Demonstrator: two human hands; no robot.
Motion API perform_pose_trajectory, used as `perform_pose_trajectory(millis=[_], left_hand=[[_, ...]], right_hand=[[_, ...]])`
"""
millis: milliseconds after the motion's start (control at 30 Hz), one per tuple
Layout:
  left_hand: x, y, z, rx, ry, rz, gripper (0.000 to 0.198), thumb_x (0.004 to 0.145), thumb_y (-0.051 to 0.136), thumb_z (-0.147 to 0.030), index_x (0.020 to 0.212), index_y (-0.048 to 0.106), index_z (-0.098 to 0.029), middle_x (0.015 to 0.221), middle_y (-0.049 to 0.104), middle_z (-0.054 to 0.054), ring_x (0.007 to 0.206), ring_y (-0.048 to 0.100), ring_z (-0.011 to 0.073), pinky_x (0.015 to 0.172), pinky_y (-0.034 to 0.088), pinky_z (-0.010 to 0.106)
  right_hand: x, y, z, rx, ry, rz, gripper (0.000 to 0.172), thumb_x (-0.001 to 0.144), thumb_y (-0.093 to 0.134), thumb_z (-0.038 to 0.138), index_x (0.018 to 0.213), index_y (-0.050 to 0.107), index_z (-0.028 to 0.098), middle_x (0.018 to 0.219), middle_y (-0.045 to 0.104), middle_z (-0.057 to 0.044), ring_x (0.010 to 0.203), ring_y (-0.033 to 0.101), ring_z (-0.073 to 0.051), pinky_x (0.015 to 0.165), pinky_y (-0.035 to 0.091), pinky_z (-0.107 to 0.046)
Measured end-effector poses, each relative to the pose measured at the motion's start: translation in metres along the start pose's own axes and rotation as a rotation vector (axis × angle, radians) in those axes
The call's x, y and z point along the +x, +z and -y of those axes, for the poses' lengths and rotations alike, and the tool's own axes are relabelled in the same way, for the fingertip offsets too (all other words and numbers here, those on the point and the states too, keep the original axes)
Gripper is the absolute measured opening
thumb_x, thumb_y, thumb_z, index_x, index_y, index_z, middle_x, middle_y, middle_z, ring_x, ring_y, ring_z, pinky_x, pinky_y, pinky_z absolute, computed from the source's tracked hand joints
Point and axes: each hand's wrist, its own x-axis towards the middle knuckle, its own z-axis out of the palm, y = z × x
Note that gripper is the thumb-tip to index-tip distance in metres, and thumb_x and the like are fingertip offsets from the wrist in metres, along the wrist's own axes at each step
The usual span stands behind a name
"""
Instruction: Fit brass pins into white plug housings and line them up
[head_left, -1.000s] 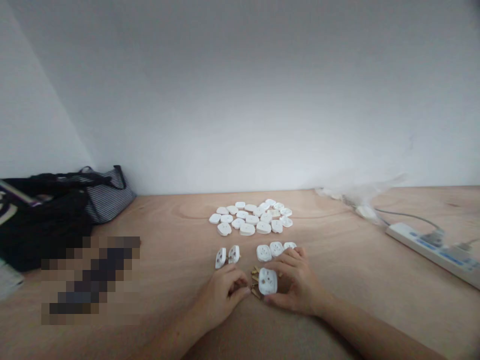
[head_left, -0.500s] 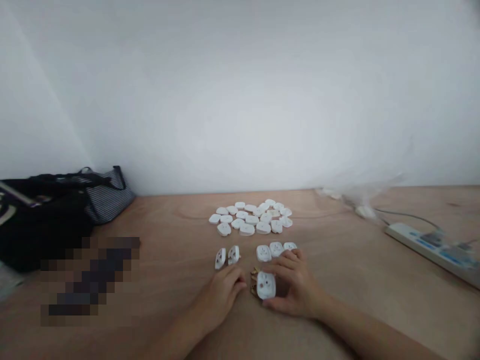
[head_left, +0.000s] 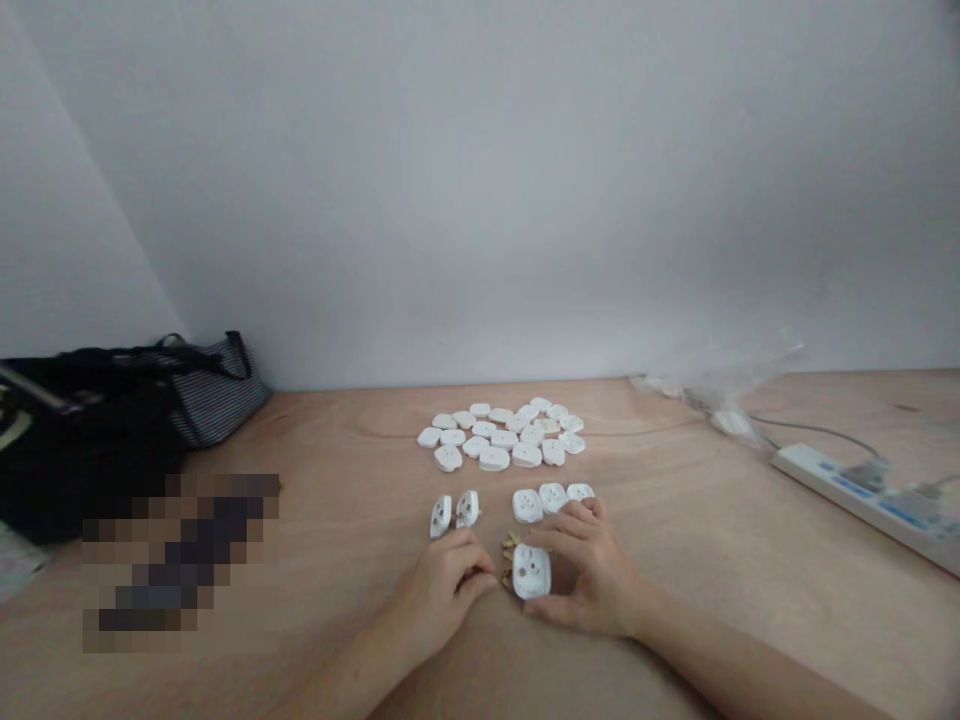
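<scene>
My right hand (head_left: 592, 575) grips a white plug cover (head_left: 532, 571) with three holes, held on edge just above the wooden table (head_left: 337, 520). My left hand (head_left: 446, 590) rests beside it with its fingers curled at a small heap of brass pins (head_left: 510, 553); what the fingers pinch is hidden. Three white covers (head_left: 553, 498) lie in a row just beyond my right hand. Two more (head_left: 454, 512) stand on edge beyond my left hand. A cluster of several white covers (head_left: 501, 436) lies farther back at the middle.
A black and striped bag (head_left: 112, 420) sits at the far left against the wall. A pixelated patch (head_left: 180, 560) covers something on the left. A white power strip (head_left: 870, 495) with cables lies at the right, behind it a clear plastic bag (head_left: 727, 385).
My right hand has turned the white cover slightly and shifted it a little left. My left hand's fingers have curled in again near the brass pins.
</scene>
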Motion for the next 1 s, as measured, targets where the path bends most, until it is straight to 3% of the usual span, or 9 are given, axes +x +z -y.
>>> perform_pose_trajectory(millis=[267,567,733,867,1000], left_hand=[[-0.002,0.008,0.0,0.055,-0.011,-0.031,0.014,0.082,0.05,-0.008,0.074,0.057,-0.018,0.081,0.06,0.002,0.079,0.056,0.0178,0.071,0.043,0.026],[-0.002,0.007,-0.001,-0.101,0.132,-0.215,0.019,0.091,0.042,-0.018,0.088,0.061,-0.019,0.087,0.059,0.005,0.08,0.057,0.017,0.075,0.046,0.027],[-0.002,0.003,-0.003,-0.183,0.142,-0.19,0.021,0.089,0.045,-0.017,0.094,0.065,-0.02,0.098,0.062,0.006,0.091,0.058,0.0183,0.083,0.046,0.029],[-0.002,0.004,-0.003,-0.22,0.121,-0.154,0.018,0.087,0.047,-0.014,0.088,0.065,-0.018,0.088,0.063,0.004,0.083,0.059,0.0167,0.077,0.047,0.026],[-0.002,0.004,-0.003,-0.211,0.063,-0.194,0.013,0.085,0.051,-0.016,0.079,0.063,-0.018,0.076,0.062,0.002,0.073,0.059,0.0154,0.068,0.045,0.025]], right_hand=[[0.0,-0.001,0.0,-0.013,0.002,0.024,0.049,0.063,0.07,0.052,0.103,0.062,0.025,0.095,0.067,-0.004,0.086,0.055,-0.023,0.081,0.031,-0.039],[0.0,0.001,-0.001,-0.031,-0.014,0.011,0.05,0.063,0.07,0.052,0.104,0.062,0.025,0.093,0.067,-0.004,0.084,0.056,-0.023,0.08,0.031,-0.039],[0.0,0.001,0.0,-0.019,-0.006,0.017,0.048,0.063,0.07,0.051,0.103,0.062,0.024,0.093,0.067,-0.005,0.084,0.056,-0.023,0.079,0.032,-0.04],[0.0,0.001,0.0,-0.007,-0.002,0.021,0.049,0.063,0.071,0.049,0.104,0.062,0.025,0.094,0.067,-0.004,0.085,0.056,-0.023,0.08,0.032,-0.04],[0.0,0.002,0.0,-0.023,-0.008,0.022,0.049,0.063,0.07,0.051,0.103,0.062,0.024,0.094,0.067,-0.005,0.084,0.056,-0.023,0.08,0.032,-0.04]])
